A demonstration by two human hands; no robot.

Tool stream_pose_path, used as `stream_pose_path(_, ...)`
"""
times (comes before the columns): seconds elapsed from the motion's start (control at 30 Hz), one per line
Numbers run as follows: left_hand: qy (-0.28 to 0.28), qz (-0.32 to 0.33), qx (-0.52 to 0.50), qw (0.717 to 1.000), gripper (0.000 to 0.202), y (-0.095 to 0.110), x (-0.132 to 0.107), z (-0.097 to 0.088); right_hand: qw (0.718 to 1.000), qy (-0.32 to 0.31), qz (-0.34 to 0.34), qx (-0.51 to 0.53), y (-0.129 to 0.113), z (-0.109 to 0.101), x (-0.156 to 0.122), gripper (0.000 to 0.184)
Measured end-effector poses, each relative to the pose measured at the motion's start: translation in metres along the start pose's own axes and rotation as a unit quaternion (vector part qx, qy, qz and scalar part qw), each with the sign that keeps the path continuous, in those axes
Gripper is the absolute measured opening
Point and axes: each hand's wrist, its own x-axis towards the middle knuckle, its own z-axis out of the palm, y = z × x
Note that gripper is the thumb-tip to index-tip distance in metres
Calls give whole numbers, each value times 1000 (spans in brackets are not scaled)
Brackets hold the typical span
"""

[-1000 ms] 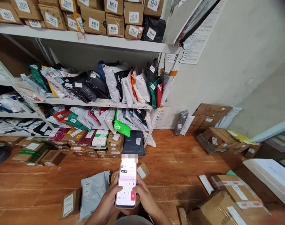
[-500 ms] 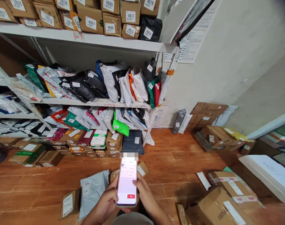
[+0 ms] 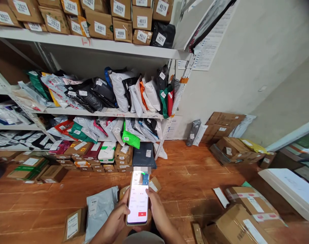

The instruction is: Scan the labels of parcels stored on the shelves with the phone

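Note:
I hold a smartphone [image 3: 138, 198] upright in front of me with both hands, its lit screen facing me. My left hand [image 3: 115, 219] grips its left edge, the thumb lying on the screen's side. My right hand [image 3: 156, 211] wraps the right edge, fingers closed behind it. A small brown parcel [image 3: 154, 184] lies on the wooden floor just beyond the phone, partly hidden by it. A grey mailer bag [image 3: 100, 210] lies on the floor to the left of my left hand.
White shelving [image 3: 98, 44] holds labelled cardboard boxes on top and poly bags below. A flat labelled box [image 3: 73, 225] lies at lower left. Cardboard boxes [image 3: 239, 225] are piled at lower right, more boxes [image 3: 227, 134] stand by the wall, and a white board [image 3: 291, 193] leans at right.
The phone's screen switched from a number keypad to a form page with a red button. My hands and the phone stayed almost in place; the view shifted slightly.

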Motion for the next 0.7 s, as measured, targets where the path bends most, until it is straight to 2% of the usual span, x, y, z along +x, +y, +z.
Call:
stream_pose_path(0.1,30,43,48,997,71,-4,2,-3,1000,0,-8,14,10,-2,6,46)
stream_pose_path(0.2,101,69,214,969,52,-3,-1,-5,998,-44,-26,49,19,-4,11,64)
stream_pose_path(0.27,81,84,320,940,46,0,-5,-3,993,-78,-40,75,23,-4,12,81)
stream_pose_path(0.33,25,108,382,917,44,4,-7,1,989,-99,-50,100,22,-4,10,91)
stream_pose_path(0.47,-29,110,446,888,44,7,-2,6,984,-104,-52,136,14,-8,-1,88)
stream_pose_path(0.6,-40,84,443,891,43,-6,9,1,986,-77,-25,149,15,-18,-5,85)
stream_pose_path(0.7,17,49,371,927,46,-33,21,-10,991,-42,15,124,29,-31,-1,91)
